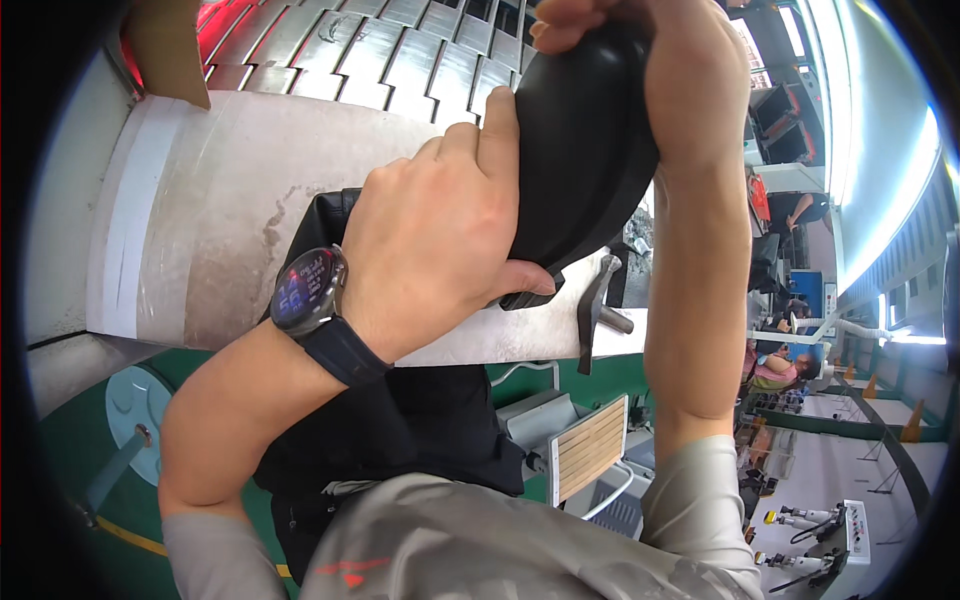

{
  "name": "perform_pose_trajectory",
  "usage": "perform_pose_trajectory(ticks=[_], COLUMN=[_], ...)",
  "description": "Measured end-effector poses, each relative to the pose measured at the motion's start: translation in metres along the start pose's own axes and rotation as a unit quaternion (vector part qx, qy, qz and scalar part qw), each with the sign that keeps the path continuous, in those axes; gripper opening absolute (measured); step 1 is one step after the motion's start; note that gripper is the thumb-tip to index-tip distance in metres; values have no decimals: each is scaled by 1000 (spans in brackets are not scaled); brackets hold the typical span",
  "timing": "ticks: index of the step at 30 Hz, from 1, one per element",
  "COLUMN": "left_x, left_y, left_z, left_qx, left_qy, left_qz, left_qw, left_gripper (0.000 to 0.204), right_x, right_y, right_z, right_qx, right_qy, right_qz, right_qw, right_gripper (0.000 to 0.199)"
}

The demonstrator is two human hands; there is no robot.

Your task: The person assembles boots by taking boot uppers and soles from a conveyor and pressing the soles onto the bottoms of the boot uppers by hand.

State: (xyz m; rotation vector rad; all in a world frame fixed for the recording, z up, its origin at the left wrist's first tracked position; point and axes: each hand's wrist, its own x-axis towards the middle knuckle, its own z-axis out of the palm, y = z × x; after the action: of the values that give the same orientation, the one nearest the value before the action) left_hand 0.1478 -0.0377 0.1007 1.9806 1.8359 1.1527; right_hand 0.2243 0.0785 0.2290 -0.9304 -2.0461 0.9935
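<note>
A smooth, rounded black shoe [580, 140] is held between my two hands over the pale worktop, its heel or toe end hidden. My left hand [440, 220] lies along its left side, fingers pressed against it and the thumb across its lower end. At the top of the picture my right hand [685, 35] curls over the upper end, partly cut off by the frame. A fold of black material [322, 218] shows behind my left wrist; whether it belongs to the shoe I cannot tell. A metal hammer-like tool [597, 305] lies near the worktop's front edge, right of my left thumb.
Beyond the worktop [230, 190] runs a slatted metal conveyor [370, 50], with red light and a brown flap [168, 50] at its left end. Below the edge are a pale round stool seat [137, 420] and a slatted wooden board [588, 450]. People work far right.
</note>
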Motion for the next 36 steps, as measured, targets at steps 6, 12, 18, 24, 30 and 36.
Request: perform_pose_trajectory(ticks=[6, 12, 18, 24, 30, 36], left_x=[8, 11, -85, -128, -135, -107], left_y=[-19, -36, 5, -7, -11, 42], left_z=[-5, -8, 0, 10, -2, -99], left_qx=[-114, -223, 84, 208, 228, 49], left_qy=[-55, -79, -64, -38, -5, -30], left_qz=[55, 165, 118, 109, 181, 34], left_qw=[990, 958, 987, 971, 957, 998], left_gripper=[126, 117, 119, 107, 84, 70], right_x=[1, -15, -10, -37, -65, -128], right_y=[11, 25, 98, 170, 178, 184], right_z=[-6, -33, -39, -6, -17, 0], right_qx=[27, -25, 55, 182, 197, 198], right_qy=[-37, -115, -13, -38, -47, -80], right_qz=[10, -41, 47, 304, 303, 226], right_qw=[999, 992, 997, 934, 931, 950], right_gripper=[52, 64, 74, 82, 81, 74])
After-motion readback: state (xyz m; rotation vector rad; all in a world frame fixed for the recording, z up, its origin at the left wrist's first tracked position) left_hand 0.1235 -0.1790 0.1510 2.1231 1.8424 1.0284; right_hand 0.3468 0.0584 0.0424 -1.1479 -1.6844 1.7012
